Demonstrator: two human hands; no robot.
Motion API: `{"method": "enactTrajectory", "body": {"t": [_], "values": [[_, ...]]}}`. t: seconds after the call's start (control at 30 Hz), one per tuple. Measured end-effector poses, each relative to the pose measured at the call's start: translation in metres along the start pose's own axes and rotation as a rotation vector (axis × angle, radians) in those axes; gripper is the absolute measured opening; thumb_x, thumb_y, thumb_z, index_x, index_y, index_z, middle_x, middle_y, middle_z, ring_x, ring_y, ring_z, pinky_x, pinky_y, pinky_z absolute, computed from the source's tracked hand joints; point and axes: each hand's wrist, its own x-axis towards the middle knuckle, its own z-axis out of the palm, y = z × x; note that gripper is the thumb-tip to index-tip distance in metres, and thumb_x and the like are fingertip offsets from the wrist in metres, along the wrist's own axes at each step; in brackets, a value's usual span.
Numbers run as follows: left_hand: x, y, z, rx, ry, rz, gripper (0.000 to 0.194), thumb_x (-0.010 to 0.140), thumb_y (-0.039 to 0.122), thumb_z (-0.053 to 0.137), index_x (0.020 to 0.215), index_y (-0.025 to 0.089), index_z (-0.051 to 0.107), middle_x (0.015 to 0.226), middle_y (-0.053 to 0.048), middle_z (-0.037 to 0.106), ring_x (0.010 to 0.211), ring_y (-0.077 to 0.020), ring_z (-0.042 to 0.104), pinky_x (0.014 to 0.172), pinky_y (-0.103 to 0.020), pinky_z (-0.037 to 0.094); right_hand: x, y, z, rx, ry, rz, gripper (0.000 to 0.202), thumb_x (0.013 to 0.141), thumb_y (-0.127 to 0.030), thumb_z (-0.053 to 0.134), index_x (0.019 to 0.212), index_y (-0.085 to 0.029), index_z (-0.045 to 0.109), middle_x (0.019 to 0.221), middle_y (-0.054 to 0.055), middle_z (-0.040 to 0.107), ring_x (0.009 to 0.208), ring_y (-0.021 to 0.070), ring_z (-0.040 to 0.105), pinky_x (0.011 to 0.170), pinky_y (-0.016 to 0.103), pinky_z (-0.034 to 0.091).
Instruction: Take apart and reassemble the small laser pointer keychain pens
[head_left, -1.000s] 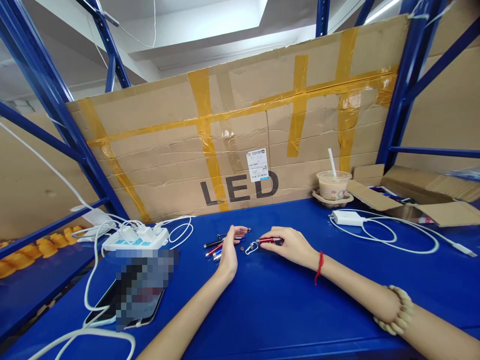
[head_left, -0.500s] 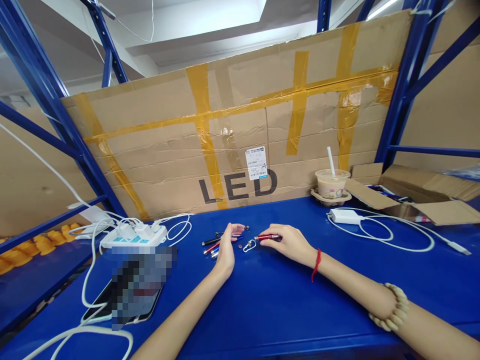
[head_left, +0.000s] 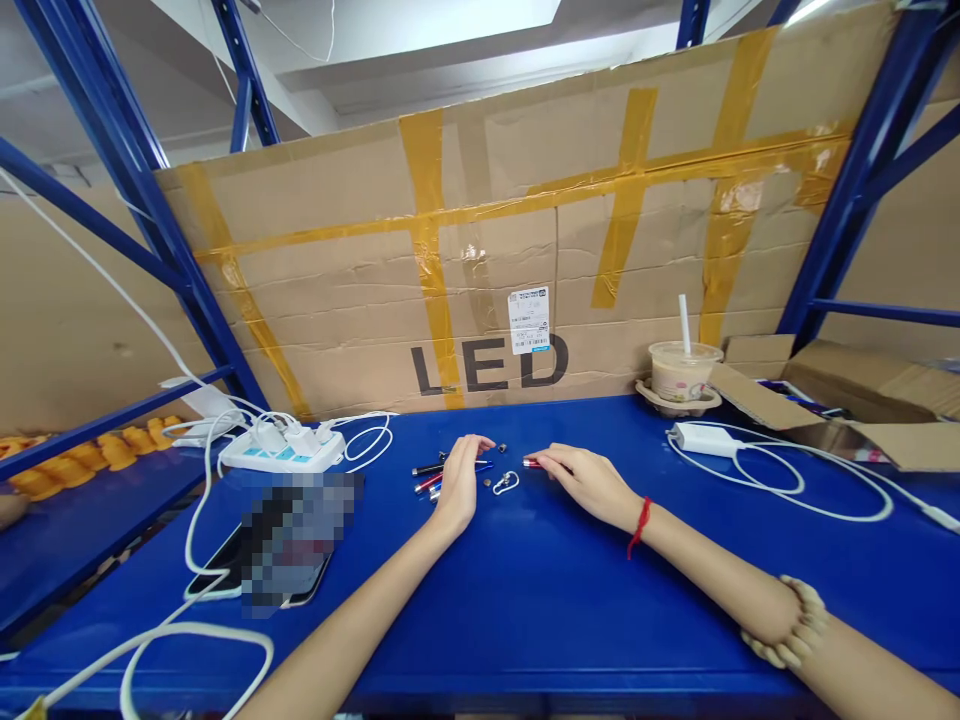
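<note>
My left hand rests on its edge on the blue tabletop, fingers stretched out and slightly curved. Beside and partly behind it lie several slim pen-shaped metal tubes, among them a black tube and a red tube; the hand hides part of them. In my right hand, thumb and fingers pinch another red metal tube, mostly covered, its silvery end pointing left. Between the hands lie a silver keychain clip, a small round piece and a tiny metal part.
To the left are a white power strip with plugs and cables, and a dark phone-like device, partly blurred. At the right stand a drink cup with a straw, a white charger and an open carton. Taped cardboard backs the table.
The view has swung, shifting the scene rightward. The red tube in my right hand is now apart from the keychain clip and more covered by my fingers. My left hand stays beside the tubes.
</note>
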Motion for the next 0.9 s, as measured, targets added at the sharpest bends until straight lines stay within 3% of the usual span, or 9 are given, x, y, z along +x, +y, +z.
{"method": "enactTrajectory", "body": {"t": [0.1,0.3,0.47,0.67,0.9], "values": [[0.000,0.002,-0.003,0.191,-0.008,0.074,0.036,0.088,0.029,0.021,0.078,0.020,0.055,0.089,-0.003,0.058,0.092,-0.0174,0.051,0.089,-0.034,0.036,0.001,0.005,0.000,-0.038,0.021,-0.001,0.035,0.091,-0.035,0.028,0.106,-0.030,0.059,0.089,0.000,0.062,0.083,0.0151,0.059,0.070,0.026,0.042],[0.002,0.001,-0.014,0.768,-0.036,0.157,0.019,0.083,0.022,0.040,0.095,0.020,0.054,0.099,-0.006,0.056,0.096,-0.0215,0.048,0.084,-0.037,0.035,0.004,0.026,-0.003,-0.176,0.023,0.030,0.030,0.085,-0.026,0.041,0.110,-0.027,0.057,0.099,0.003,0.061,0.095,0.0188,0.056,0.077,0.030,0.044],[0.009,0.000,-0.036,1.121,0.001,-0.019,0.024,0.081,0.014,0.040,0.101,0.015,0.055,0.102,-0.014,0.054,0.100,-0.0273,0.046,0.084,-0.039,0.033,0.007,0.044,-0.007,-0.285,0.080,0.093,0.034,0.082,-0.015,0.041,0.110,-0.024,0.057,0.104,0.004,0.061,0.098,0.0208,0.054,0.081,0.034,0.043],[0.015,-0.006,-0.057,1.210,-0.003,-0.189,0.013,0.077,0.022,0.054,0.087,0.018,0.061,0.102,-0.013,0.057,0.101,-0.0285,0.046,0.084,-0.038,0.032,0.009,0.061,-0.010,-0.290,0.110,0.132,0.038,0.078,-0.007,0.039,0.106,-0.023,0.060,0.103,0.005,0.060,0.098,0.0189,0.055,0.080,0.030,0.044],[0.013,-0.009,-0.055,1.212,-0.073,-0.192,0.015,0.076,0.013,0.051,0.084,0.016,0.063,0.098,-0.014,0.060,0.099,-0.0277,0.050,0.083,-0.038,0.032,0.008,0.058,-0.015,-0.286,0.153,0.136,0.037,0.075,-0.007,0.041,0.102,-0.021,0.062,0.103,0.006,0.061,0.097,0.0202,0.055,0.081,0.033,0.042]]}}
